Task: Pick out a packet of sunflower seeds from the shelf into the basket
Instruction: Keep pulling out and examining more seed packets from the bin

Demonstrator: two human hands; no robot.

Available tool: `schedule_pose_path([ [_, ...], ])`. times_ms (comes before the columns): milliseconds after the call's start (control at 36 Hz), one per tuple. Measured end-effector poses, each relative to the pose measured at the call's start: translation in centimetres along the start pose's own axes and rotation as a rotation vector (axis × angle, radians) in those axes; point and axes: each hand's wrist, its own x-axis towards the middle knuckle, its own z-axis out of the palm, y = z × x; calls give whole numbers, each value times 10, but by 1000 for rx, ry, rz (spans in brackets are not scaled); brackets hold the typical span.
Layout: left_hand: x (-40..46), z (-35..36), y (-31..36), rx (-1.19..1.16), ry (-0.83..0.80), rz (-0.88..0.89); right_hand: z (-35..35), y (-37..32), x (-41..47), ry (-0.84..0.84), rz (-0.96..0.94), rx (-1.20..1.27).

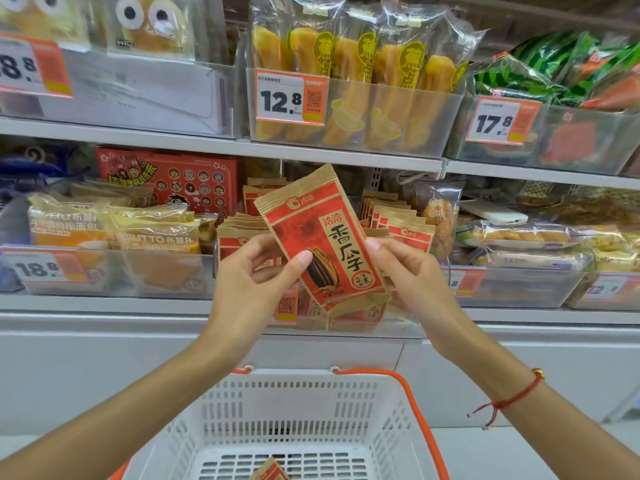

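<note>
Head camera looks forward and down at a store shelf, where a person holds a red and tan paper packet of sunflower seeds (323, 240) with both hands in front of the middle shelf; the packet is tilted, its top leaning to the left, and it is lifted clear of the row of matching red and tan packets (398, 223) standing in the clear plastic shelf bin (346, 327) behind it; the left hand (256, 271) grips the packet's lower left edge, thumb pressed on the printed front near the seed picture and the other fingers curled behind it; the right hand (408, 271) pinches the right edge, thumb tip on the front and fingers folded behind, though how far those hidden fingers bend cannot be told; a red string bracelet (509, 400) circles the right wrist; below the arms sits a white plastic shopping basket with orange handles (391, 410), well beneath the held packet, and the corner of another red and tan packet (270, 471) lies on its floor at the lower edge of view; yellow wrapped banana-shaped cakes (346, 60) stand on the shelf above, behind an orange and white price tag reading 12.8 (291, 98).
</note>
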Motion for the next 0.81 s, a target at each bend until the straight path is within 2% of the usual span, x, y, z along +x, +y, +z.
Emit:
schedule_pose_path([
  [83,1,3,3,1,-4,21,2,-4,-3,24,-158,-162],
  [278,35,13,33,56,-73,162,-17,-25,22,163,-456,-270],
  [472,99,21,46,308,-92,214,-48,-34,83,183,-461,-533],
  [639,138,15,24,730,-150,161,-60,-8,130,121,-383,-712],
  [806,159,10,2,798,-205,133,-52,12,154,75,-339,-813],
])
